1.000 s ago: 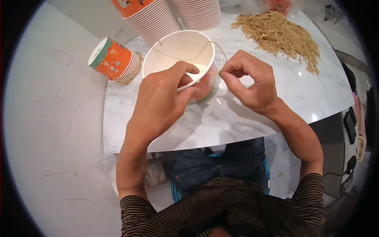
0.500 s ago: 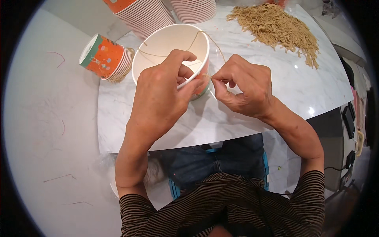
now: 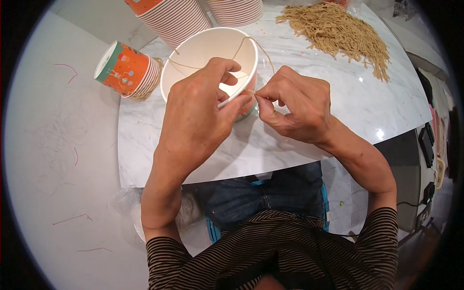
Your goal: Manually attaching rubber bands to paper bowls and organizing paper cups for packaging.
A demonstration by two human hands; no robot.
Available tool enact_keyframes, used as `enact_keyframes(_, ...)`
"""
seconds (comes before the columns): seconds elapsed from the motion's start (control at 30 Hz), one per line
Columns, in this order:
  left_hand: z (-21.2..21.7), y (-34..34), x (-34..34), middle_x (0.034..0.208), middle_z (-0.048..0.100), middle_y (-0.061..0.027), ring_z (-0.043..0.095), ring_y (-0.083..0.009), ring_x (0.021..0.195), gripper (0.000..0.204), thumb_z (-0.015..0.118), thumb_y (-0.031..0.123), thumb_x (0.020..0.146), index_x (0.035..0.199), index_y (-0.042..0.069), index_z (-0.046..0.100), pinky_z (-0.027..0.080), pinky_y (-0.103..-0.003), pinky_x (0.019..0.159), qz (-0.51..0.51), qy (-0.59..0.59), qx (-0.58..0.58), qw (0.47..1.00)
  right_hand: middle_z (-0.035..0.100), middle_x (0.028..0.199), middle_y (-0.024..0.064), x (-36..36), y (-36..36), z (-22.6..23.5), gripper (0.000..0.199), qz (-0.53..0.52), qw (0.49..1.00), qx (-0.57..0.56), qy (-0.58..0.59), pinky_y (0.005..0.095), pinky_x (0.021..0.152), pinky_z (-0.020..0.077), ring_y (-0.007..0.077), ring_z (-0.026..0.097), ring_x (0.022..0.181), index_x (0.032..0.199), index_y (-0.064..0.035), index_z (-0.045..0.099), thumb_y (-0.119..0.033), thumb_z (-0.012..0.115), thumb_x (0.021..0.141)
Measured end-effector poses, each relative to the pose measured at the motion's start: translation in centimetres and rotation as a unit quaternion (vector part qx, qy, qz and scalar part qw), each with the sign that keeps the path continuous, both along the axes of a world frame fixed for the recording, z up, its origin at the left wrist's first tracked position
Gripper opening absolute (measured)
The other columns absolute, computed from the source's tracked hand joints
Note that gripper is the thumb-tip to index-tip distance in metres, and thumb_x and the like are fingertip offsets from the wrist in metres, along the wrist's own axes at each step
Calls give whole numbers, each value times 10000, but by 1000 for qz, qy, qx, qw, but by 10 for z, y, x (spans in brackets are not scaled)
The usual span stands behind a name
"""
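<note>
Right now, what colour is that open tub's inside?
The open tub is white inside, clearest in the head view.

On that counter (image 3: pixel 372 111), a cup stack (image 3: pixel 126 71) sits left of the bucket (image 3: pixel 208 50), two stacks (image 3: pixel 179 20) behind it. Far right lies a cord heap (image 3: pixel 338 38).

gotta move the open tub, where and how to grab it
Likely its left rim, from the left, pinching inside and out: the tub stands mouth up, its edge bare there, while the left hand covers the near side and cord crosses the far-right rim.

White marbled table (image 3: pixel 355 104) with open tub (image 3: pixel 212 46), three tub stacks (image 3: pixel 176 21), tan string heap (image 3: pixel 340 36)
</note>
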State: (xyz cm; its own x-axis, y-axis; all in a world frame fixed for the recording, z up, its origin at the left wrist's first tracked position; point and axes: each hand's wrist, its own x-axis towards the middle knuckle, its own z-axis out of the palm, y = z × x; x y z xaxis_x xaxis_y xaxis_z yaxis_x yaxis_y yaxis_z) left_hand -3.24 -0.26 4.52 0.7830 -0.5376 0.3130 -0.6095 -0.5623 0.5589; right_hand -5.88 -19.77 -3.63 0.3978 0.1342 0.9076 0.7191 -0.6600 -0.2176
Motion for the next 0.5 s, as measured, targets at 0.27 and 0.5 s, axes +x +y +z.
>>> enact_keyframes(0.27, 2, -3, -1, 1035, 741, -193, 752, -330, 814, 409, 834, 107, 829, 1163, 2, 621, 602, -385, 703, -4, 4, 6, 1000, 582, 740, 42, -1, 0, 0, 177, -5, 1000, 0, 11, 328, 471, 449, 194, 606, 547, 813, -89, 619, -56, 771, 727)
enact_keyframes(0.5, 1, -4, -2, 1069, 737, -184, 751, -334, 817, 405, 833, 94, 825, 1154, -3, 616, 606, -393, 699, -8, 15, -8, 1000, 602, 765, 50, -1, 0, 1, 170, -5, 1000, -6, 20, 332, 475, 462, 202, 617, 554, 837, -82, 636, -57, 771, 737)
